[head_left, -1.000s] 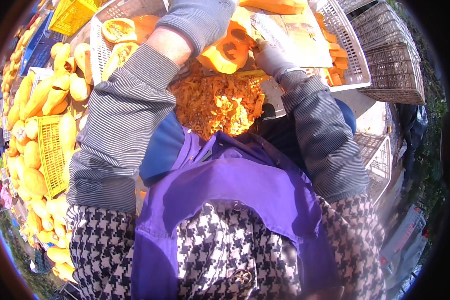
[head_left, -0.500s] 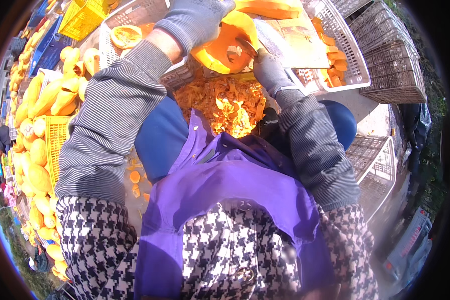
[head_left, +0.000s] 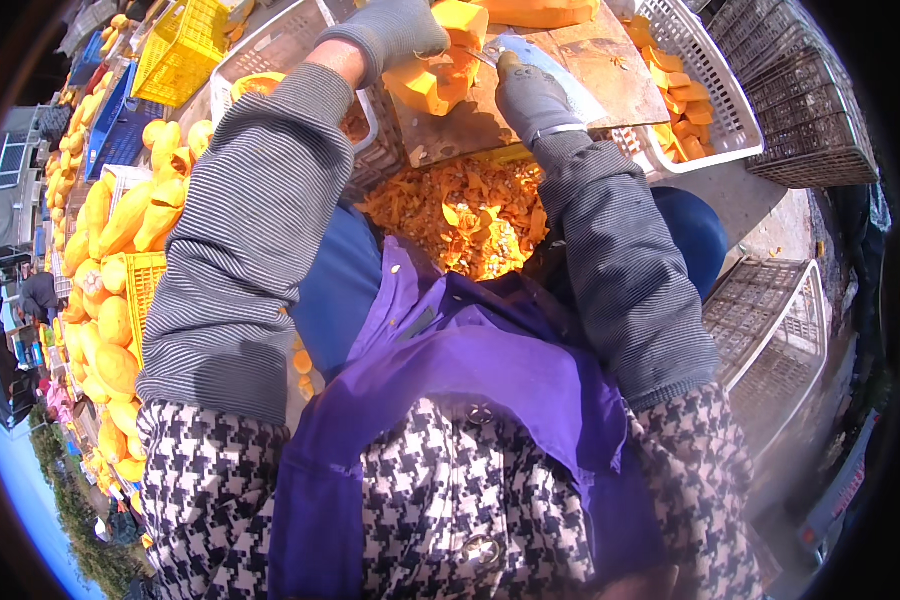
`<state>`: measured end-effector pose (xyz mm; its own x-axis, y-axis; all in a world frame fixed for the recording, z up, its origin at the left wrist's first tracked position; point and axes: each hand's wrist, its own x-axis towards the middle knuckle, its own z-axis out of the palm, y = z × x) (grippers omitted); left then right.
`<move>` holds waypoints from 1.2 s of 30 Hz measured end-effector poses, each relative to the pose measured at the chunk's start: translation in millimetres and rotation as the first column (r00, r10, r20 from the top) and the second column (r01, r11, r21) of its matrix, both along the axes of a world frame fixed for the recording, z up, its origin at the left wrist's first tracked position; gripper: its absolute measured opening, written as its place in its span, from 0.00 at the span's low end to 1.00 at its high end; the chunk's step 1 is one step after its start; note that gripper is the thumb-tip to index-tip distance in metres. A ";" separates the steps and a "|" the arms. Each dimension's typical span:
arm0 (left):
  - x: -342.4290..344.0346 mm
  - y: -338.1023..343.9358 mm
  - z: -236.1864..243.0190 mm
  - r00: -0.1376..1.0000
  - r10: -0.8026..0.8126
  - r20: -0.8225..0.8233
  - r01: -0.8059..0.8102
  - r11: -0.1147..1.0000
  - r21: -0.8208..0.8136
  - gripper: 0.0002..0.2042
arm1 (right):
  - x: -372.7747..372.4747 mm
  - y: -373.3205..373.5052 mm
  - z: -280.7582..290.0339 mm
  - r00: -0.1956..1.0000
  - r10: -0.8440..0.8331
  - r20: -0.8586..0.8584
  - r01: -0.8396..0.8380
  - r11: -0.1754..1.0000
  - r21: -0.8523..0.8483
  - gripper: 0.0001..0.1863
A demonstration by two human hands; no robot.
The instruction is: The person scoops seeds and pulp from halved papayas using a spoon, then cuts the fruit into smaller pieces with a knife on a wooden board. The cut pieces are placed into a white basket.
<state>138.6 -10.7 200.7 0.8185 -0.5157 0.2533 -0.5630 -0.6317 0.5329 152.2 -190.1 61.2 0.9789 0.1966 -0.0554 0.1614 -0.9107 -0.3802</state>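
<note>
By far the larger share of the work seems left: at the person's left, a long, sprawling heap of yellow-orange squashes [head_left: 115, 320] is piled up, apparently mostly uncut. What looks done is gathered in a white perforated plastic crate [head_left: 722, 72] at the upper right, partly filled with cut orange chunks [head_left: 685, 105], and in a loose mound of orange pulp and pale seeds [head_left: 470, 215] between the blue-clad knees [head_left: 688, 245]. Over the left part of a brown wooden board [head_left: 450, 135], a thick, hollowed orange squash piece [head_left: 435, 85] is held, its cavity judged only partly cleaned. It is gripped from the upper left by the left hand [head_left: 405, 35] in a grey knit glove, the fingers curled over it. By the right hand [head_left: 535, 95], gloved alike, a thin metal tool [head_left: 483, 57] is clasped, its handle hidden; whether the squash is touched by it cannot be told. Around these, grey-brown plastic crates [head_left: 810, 100] are stacked at the right, and a yellow plastic crate [head_left: 180, 55] and a blue plastic crate [head_left: 113, 125] are set at the upper left. Room on the board is taken up by a long orange squash section [head_left: 545, 12] and a pale, flat, bluish object [head_left: 570, 85] beside the right hand.
</note>
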 end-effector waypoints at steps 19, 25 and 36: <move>2.4 -12.8 -26.8 0.954 -0.179 0.241 0.126 0.967 0.220 0.22 | -39.4 0.2 16.3 0.809 0.554 -0.195 -0.585 0.788 -0.190 0.13; 14.0 -7.9 -46.4 0.989 0.023 0.147 -0.085 0.900 0.428 0.28 | -28.3 24.6 36.4 0.969 0.236 -0.068 -0.235 0.972 0.024 0.16; -13.1 50.5 -54.8 0.912 0.410 0.011 -0.408 0.903 0.137 0.34 | -60.9 -15.0 26.5 0.961 0.228 -0.159 -0.266 0.919 -0.290 0.21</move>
